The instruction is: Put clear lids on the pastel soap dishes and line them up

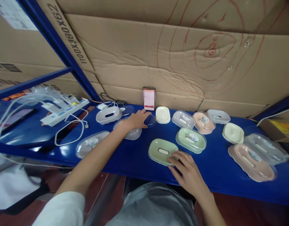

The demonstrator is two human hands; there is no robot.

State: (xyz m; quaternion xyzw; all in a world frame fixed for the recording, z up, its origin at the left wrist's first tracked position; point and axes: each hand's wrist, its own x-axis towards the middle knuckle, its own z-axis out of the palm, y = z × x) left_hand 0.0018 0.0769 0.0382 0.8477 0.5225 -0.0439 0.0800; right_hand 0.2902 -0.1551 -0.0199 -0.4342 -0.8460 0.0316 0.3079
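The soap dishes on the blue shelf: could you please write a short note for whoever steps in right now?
Left hand: stretched out, fingers on a clear lid at the back of the blue shelf; grip not clear.
Right hand: open, fingertips resting on the near edge of the green soap dish, which has no lid.
Done: a second green dish and a pink dish already carry clear lids.
Left: the cream dishes and the grey dish lie uncovered; loose lids sit at the left.
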